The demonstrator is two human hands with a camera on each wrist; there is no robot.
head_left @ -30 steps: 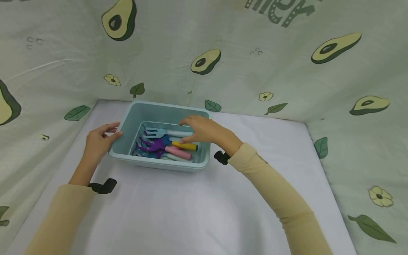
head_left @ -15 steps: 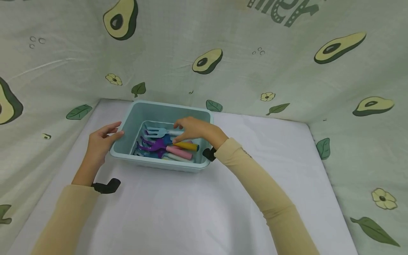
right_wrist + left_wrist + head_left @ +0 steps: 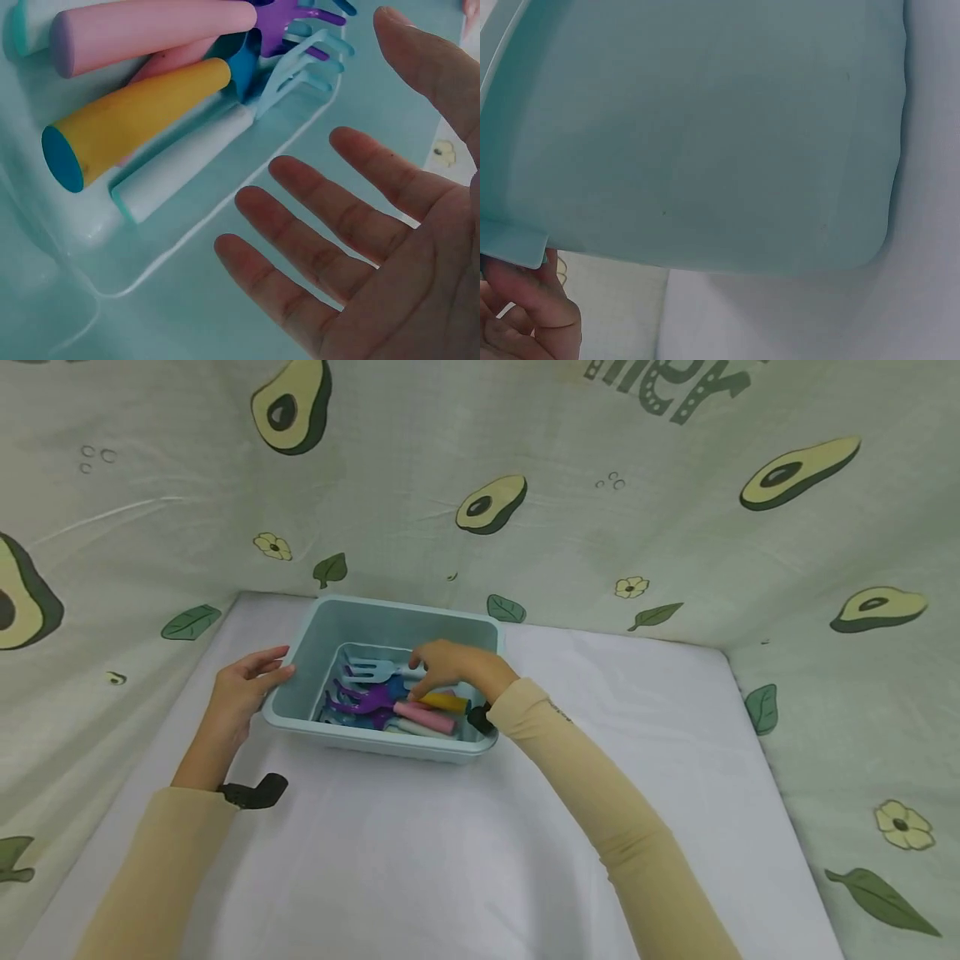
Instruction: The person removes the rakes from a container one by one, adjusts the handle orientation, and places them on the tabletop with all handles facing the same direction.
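garden tools lie crisscrossed in the blue bin; right hand hangs spread, gripping nothing, at their two o'clock, left hand pinches the bin at nine. that overlap could snag neighbours tbh.

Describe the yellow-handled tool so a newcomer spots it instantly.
On the white table sits a pale-blue bin. Inside, the yellow-handled tool lies between a pink-handled tool and a white-handled fork. Its yellow handle and blue end set it apart.
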